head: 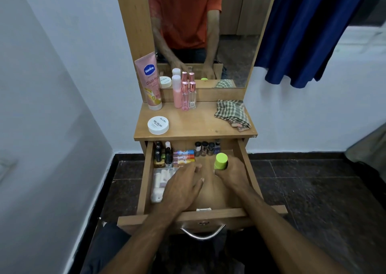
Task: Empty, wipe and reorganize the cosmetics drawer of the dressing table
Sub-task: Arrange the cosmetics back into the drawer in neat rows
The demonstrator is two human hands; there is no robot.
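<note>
Holding the green-capped bottle (pixel 221 162) in your right hand (pixel 230 172), set it upright by the nail polishes (pixel 205 147) — left hand (pixel 183 185) flat, empty.

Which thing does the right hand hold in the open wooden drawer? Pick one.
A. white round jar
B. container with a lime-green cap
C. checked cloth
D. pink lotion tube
B: the right hand grips the container with a lime-green cap, upright over the open wooden drawer.
</note>
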